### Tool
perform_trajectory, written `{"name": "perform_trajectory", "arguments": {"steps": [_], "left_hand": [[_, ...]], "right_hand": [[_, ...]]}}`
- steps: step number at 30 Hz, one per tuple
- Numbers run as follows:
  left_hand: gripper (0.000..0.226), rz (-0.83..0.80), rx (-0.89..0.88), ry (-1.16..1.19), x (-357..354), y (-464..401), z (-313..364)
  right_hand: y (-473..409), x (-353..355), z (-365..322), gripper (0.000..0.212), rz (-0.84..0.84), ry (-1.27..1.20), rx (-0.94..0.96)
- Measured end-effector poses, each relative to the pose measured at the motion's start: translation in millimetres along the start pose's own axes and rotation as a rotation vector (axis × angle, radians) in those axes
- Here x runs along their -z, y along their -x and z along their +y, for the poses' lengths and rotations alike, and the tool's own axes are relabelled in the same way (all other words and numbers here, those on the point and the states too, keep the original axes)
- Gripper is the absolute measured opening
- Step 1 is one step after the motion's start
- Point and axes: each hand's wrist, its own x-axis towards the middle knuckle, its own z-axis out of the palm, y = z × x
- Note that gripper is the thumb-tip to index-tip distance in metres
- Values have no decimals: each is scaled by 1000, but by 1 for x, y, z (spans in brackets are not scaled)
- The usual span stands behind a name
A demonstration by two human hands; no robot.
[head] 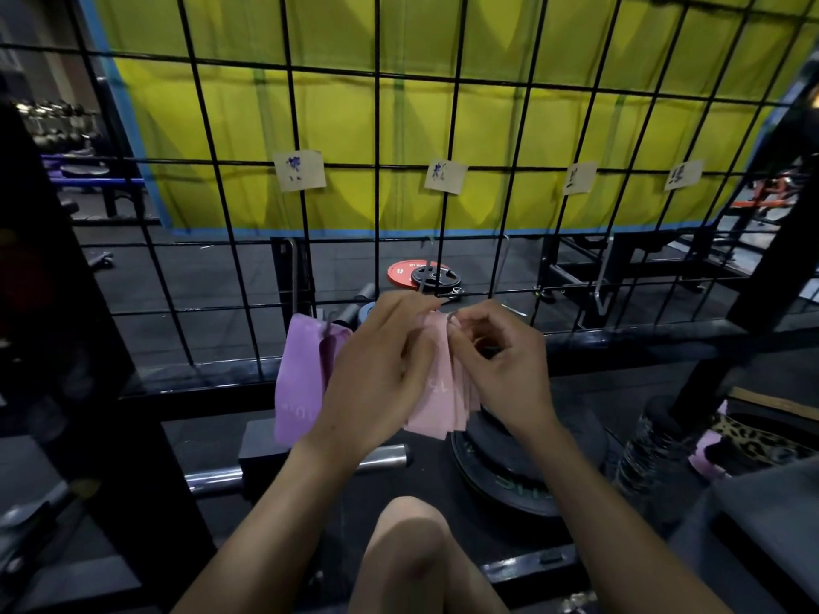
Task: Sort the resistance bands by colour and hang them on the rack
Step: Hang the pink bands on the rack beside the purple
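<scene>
A black wire grid rack (456, 90) stands in front of me with paper colour labels (299, 170) clipped across it. Purple resistance bands (298, 378) hang from a metal hook (296, 277) at the lower left of the grid. Pink resistance bands (438, 405) hang bunched between my hands under a second hook (426, 277). My left hand (381, 370) pinches the top of the pink bunch from the left. My right hand (501, 365) pinches it from the right, fingertips at the top edge near the hook's end.
Yellow fabric (487, 126) hangs behind the grid. Red and black weight plates (421, 277) lie on the floor beyond it. A stack of black plates (523, 463) and a steel bar (221, 476) sit just below my hands. My knee (412, 547) is at the bottom centre.
</scene>
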Motion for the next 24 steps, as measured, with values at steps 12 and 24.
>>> {"name": "perform_trajectory", "arguments": {"steps": [12,24], "left_hand": [[28,108,60,-27,-2,5,9],[59,121,212,109,-22,16,18]], "right_hand": [[-2,1,-10,8,-76,-127,-61],[8,7,-13,17,-71,-190,-175]]}}
